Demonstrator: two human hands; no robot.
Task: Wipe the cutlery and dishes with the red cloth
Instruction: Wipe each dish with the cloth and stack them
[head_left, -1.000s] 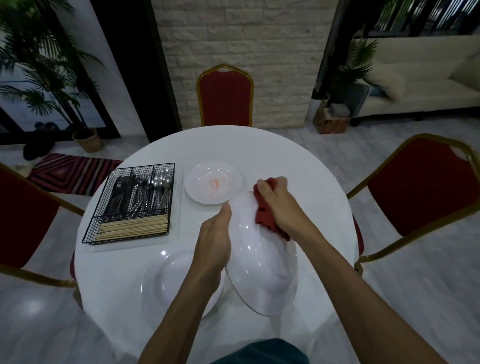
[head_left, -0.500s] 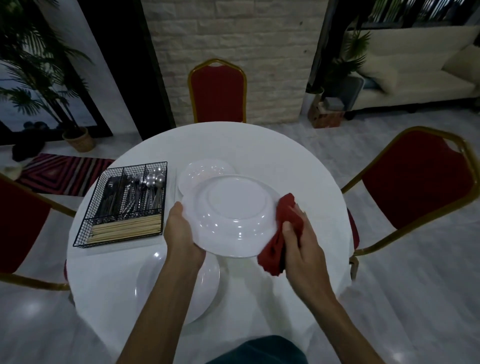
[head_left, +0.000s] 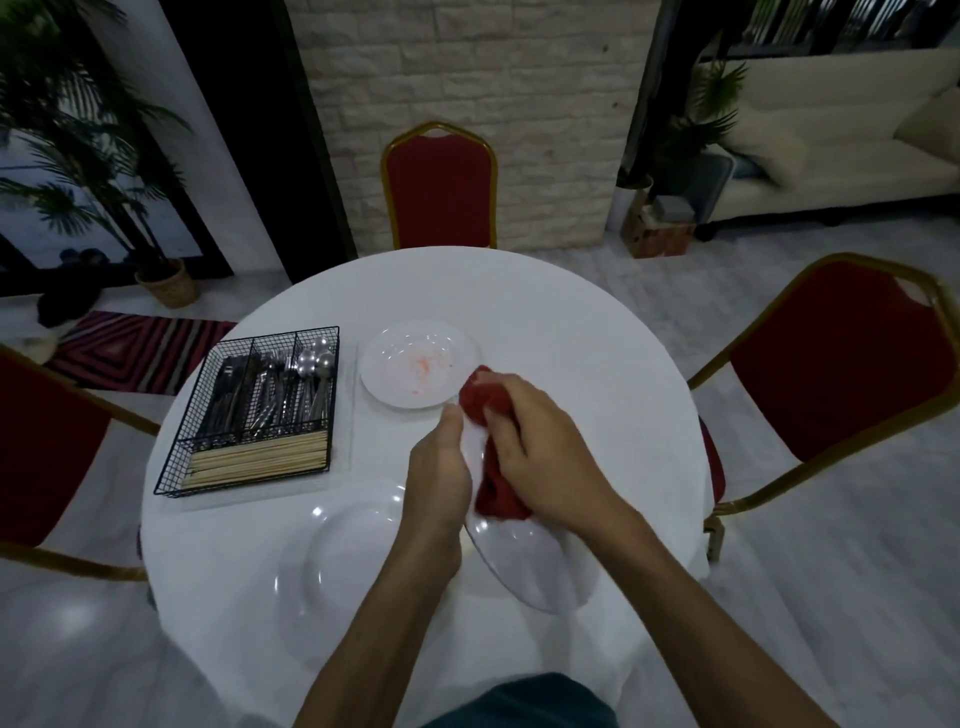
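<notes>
Red cloth (head_left: 497, 493) under right hand (head_left: 545, 457), left hand (head_left: 439, 467) at tilted plate (head_left: 540, 571) rim

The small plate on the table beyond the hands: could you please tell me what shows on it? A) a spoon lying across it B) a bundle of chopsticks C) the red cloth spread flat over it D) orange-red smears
D: the small plate bears orange-red smears near its middle; the cutlery lies in the wire basket, and the red cloth is gripped by the right hand.
</notes>
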